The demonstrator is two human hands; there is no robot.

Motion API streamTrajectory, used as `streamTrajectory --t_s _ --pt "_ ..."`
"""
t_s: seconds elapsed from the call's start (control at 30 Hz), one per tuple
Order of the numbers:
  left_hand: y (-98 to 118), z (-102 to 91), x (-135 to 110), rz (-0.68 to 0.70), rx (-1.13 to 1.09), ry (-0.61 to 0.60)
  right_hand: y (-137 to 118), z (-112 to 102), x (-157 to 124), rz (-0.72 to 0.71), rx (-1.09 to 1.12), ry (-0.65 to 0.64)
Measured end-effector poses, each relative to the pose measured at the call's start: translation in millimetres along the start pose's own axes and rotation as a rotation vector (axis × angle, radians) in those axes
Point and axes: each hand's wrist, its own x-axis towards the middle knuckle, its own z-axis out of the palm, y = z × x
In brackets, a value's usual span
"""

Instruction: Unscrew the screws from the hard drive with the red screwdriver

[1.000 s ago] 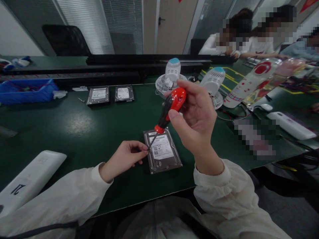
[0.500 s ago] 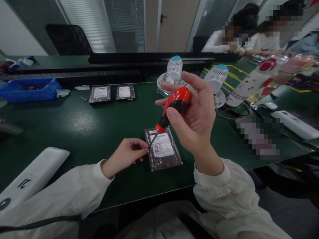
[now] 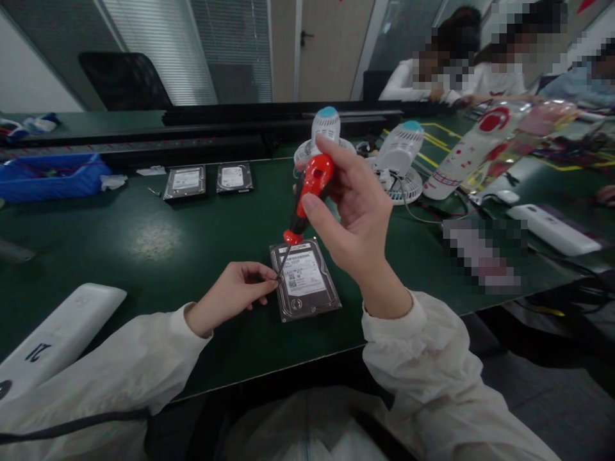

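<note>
My right hand [image 3: 358, 221] is closed round the red and black handle of a screwdriver [image 3: 313, 184], which tilts with its shaft pointing down and to the left. The tip meets the left edge of a hard drive [image 3: 311, 307] lying label up on the green table. My left hand [image 3: 235, 288] is at that same edge, thumb and forefinger pinched together right by the screwdriver's tip. Whatever sits between those fingertips is too small to make out.
Two more hard drives [image 3: 185, 182] [image 3: 234, 177] lie further back, beside a blue bin [image 3: 52, 179]. White fans [image 3: 401, 150], bottles [image 3: 473, 153] and a phone-like blurred object [image 3: 480, 256] are to the right. A white device marked 21 [image 3: 67, 333] lies left. People [image 3: 403, 80] sit beyond.
The screwdriver's handle has turned in my right hand, showing more red, and stands slightly steeper. My left fingers stay at the drive's edge. The whole view has shifted a little.
</note>
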Motion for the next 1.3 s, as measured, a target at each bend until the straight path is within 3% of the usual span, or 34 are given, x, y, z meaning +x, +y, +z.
streamTrajectory --t_s 0.13,0.37,0.63,0.97,1.3 --pt "2.6 0.6 -0.6 -0.003 0.008 0.011 -0.8 1.5 -2.5 0.011 0.041 -0.004" --pt "5.9 -0.2 -1.5 -0.012 0.029 0.008 0.3 -1.0 -1.3 0.033 -0.161 0.025" --pt "4.1 -0.2 -1.1 -0.018 0.034 0.005 -3.6 -1.6 -1.7 -0.038 -0.057 -0.002" --pt "4.8 0.0 -0.9 -0.006 0.043 0.022 -6.8 -1.2 -3.0 0.084 -0.162 -0.025" --pt "-2.0 -3.3 1.9 0.047 0.048 0.007 -0.3 -0.9 -0.4 0.010 -0.116 -0.011"
